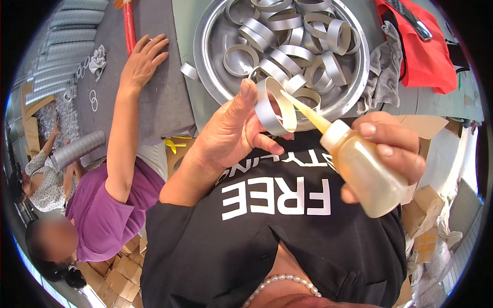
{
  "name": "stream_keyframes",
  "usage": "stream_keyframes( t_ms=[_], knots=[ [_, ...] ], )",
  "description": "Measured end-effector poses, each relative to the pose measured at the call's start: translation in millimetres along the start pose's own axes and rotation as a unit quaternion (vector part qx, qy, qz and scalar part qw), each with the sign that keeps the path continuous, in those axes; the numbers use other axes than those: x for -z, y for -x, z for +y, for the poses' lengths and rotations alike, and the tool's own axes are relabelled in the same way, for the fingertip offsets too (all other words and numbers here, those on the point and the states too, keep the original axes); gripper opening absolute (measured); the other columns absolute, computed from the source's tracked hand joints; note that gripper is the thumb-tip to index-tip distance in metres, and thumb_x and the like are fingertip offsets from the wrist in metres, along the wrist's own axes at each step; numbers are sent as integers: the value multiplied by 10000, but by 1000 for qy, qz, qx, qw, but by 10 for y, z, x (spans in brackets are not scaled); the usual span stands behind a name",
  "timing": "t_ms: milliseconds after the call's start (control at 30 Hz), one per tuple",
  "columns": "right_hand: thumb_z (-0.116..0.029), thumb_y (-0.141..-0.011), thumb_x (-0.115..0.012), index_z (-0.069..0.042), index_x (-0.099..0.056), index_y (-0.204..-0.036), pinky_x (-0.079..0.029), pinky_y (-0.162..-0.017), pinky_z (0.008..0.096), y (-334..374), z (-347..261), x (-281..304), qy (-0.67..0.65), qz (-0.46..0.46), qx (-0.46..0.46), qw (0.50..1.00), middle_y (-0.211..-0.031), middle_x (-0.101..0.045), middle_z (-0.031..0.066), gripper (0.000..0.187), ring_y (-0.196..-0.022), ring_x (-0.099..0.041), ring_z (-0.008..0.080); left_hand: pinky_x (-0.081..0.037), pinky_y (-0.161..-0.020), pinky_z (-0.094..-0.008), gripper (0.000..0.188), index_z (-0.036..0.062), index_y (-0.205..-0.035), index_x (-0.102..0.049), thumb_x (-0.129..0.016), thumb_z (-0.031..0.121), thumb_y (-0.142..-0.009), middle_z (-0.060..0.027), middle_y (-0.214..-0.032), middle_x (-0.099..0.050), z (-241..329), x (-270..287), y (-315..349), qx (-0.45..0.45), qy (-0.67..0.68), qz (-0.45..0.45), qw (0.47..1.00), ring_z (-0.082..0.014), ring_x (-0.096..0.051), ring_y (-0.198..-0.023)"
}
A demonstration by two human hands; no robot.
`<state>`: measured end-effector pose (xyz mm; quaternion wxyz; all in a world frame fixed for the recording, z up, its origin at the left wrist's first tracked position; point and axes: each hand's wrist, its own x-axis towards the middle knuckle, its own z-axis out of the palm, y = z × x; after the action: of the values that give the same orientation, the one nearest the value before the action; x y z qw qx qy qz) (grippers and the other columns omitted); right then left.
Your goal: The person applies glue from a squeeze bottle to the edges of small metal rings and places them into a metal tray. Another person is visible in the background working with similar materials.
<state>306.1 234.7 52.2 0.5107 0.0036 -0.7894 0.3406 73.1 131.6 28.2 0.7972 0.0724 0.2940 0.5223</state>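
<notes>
My left hand (223,128) pinches a wide silver ring band (265,110) by its left edge, thumb on top, and holds it up in front of my chest. A squeeze bottle (367,177), translucent with a yellowish tinge and a white collar, is gripped in my right hand (398,146). Its long, pale yellow nozzle (309,113) points up and left, with the tip at the band's open inside; whether it touches cannot be made out. Just beyond my hands, a round metal tray (202,59) holds a heap of similar silver bands (334,69).
One loose band (189,71) lies left of the tray. A grey cloth (382,72) and a red fabric bag (429,56) lie to the right. On my left, a co-worker's hand (145,61) rests on a dark table beside a red rod (128,28). Cardboard boxes (423,210) stand at lower right.
</notes>
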Motion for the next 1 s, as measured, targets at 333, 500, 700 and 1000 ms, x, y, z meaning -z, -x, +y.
stream_keyframes(
  t_ms=[333,500,700,1000],
  knots=[
    [-271,-731,-858,14,-489,-1085,-508,-434,287,-76,78,-89,39,-31,66,997,-1011,-626,270,585,-552,-629,201,-611,-735,-373,677,3,-1344,-440,-667,459,-899,-149,-1229,-577,-7,-158,68,-58,-108,16,992,-249,-647,-1025],
    [-240,-721,-866,14,-513,-1082,-515,-484,304,-99,15,-99,52,-25,32,998,-999,-646,273,565,-615,-654,239,-583,-833,-376,708,61,-1335,-462,-850,192,-757,-93,-1231,-542,27,-76,34,-186,-204,-7,961,-207,-589,-1124],
    [-337,-740,-859,-3,-485,-1189,-537,-641,350,-86,-51,-11,31,-59,-43,997,-1097,-604,275,673,-811,-642,282,-574,-894,-334,795,54,-1279,-528,-903,-30,-584,-68,-1201,-502,103,-124,25,-335,-361,-20,870,-194,-547,-1160],
    [-359,-715,-789,25,-509,-1087,-501,-707,294,-117,66,-15,-37,15,-163,986,-981,-590,235,603,-819,-605,241,-548,-833,-324,558,103,-1071,-710,-849,-54,-554,-84,-1122,-523,176,-87,-27,-490,-572,7,657,-204,-593,-991]
  ],
)
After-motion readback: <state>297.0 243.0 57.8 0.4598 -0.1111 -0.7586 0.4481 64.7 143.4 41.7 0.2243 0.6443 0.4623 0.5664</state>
